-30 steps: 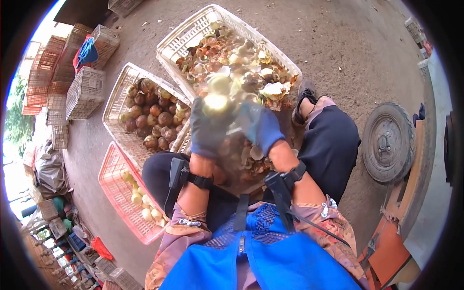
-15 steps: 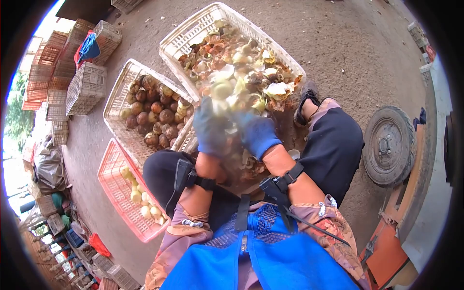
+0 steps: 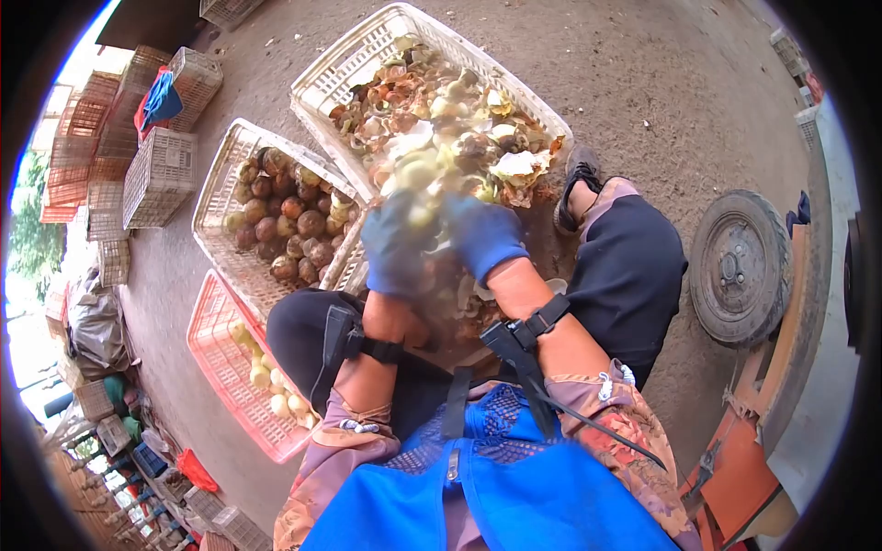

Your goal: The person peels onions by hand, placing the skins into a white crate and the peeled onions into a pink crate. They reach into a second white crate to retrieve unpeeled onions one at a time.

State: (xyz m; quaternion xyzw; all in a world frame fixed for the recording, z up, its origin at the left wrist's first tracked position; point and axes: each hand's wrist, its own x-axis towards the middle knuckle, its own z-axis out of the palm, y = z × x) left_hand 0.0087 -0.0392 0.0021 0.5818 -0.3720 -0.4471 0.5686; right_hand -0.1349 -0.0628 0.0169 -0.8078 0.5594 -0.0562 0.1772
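My left hand (image 3: 395,246) and my right hand (image 3: 482,239), both in blue gloves, work close together at the near edge of a white basket (image 3: 537,103) of onion skins (image 3: 395,96). Both look closed, fingers curled inward. A hazy blur covers the fingertips, so what they grip does not show clearly. Pale onion pieces (image 3: 424,170) lie just beyond them, also blurred. To the left, a second white basket (image 3: 213,197) holds unpeeled brown onions (image 3: 310,222). Peeled pale onions (image 3: 261,376) lie in a pink basket (image 3: 220,367) beside my left knee.
Stacked crates (image 3: 161,179) stand at the far left, with a blue and red cloth (image 3: 161,99) on them. A wheel (image 3: 740,268) is at the right, by an orange panel (image 3: 735,473). My shoe (image 3: 581,184) rests against the skin basket's right corner.
The view has shifted slightly. Both hands remain close together at the basket edge, with the left hand a little lower against the pale blurred pieces. The baskets stay in place.
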